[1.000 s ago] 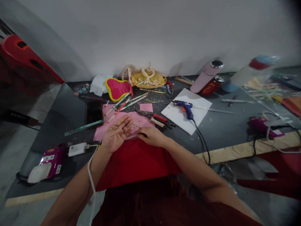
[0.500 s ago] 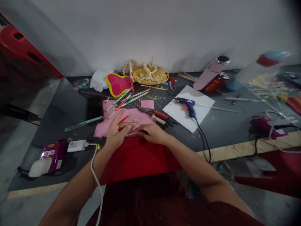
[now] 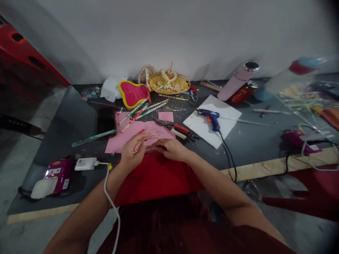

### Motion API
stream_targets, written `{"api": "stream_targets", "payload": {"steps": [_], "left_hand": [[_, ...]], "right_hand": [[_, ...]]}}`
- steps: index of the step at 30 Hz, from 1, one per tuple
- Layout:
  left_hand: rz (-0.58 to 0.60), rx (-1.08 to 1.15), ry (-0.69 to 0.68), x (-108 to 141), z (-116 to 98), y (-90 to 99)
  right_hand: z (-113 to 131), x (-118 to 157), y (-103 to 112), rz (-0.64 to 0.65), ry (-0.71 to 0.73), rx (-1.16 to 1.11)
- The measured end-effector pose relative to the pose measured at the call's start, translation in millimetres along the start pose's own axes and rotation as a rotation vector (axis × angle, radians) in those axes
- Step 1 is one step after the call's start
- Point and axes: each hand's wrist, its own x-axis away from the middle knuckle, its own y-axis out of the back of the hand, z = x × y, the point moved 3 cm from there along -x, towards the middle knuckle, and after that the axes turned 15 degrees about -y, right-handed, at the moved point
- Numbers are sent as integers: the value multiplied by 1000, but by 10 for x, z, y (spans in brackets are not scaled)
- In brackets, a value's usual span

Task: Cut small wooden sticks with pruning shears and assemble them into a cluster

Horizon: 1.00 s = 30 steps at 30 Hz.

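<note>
My left hand (image 3: 134,151) is over the near edge of a pink sheet (image 3: 112,144), its fingers curled in toward the thumb. Whatever may be inside them is hidden. Close beside it, my right hand (image 3: 171,149) is closed in a pinch. From its fingertips a thin pale stick (image 3: 150,150) reaches toward my left hand. Small pale cut pieces (image 3: 155,135) are scattered on the sheet just beyond both hands. Pliers-like cutters (image 3: 182,129) with red handles lie beyond my right hand.
A blue glue gun (image 3: 212,118) rests on a white board (image 3: 197,121) at right. Behind are a yellow basket (image 3: 182,84), a pink-and-yellow shaped piece (image 3: 132,94) and a pink flask (image 3: 237,83). A phone (image 3: 106,120) and purple power socket (image 3: 59,174) are at left.
My left hand's raised forefinger has folded down, and its fingers are now curled toward the thumb. My right hand keeps its pinch in nearly the same place.
</note>
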Motion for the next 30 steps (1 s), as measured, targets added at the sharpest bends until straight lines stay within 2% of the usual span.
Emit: {"api": "stream_targets", "payload": {"steps": [3,5,12,17,20,24,26,30], "left_hand": [[86,-104,-236,-33,-49,4],[128,-163,-320,-46,-73,-5],[150,-170,-347,-38,-75,-31],[144,-103,-272,-33,-60,-17],[134,-94,-143,-18,-46,-9],[-62,-5,103,27,17,22],[-152,44,182,42,45,29],[-161,44,239,30,55,24]], "right_hand": [[-11,1,-9,-1,-5,-3],[-17,3,-10,-2,-9,-2],[-23,4,-2,-1,-2,-17],[-16,6,1,-1,2,-12],[-9,7,4,10,-4,-35],[-4,5,1,25,-1,-42],[-6,4,-2,22,-3,-24],[-8,8,0,13,-7,-13]]}}
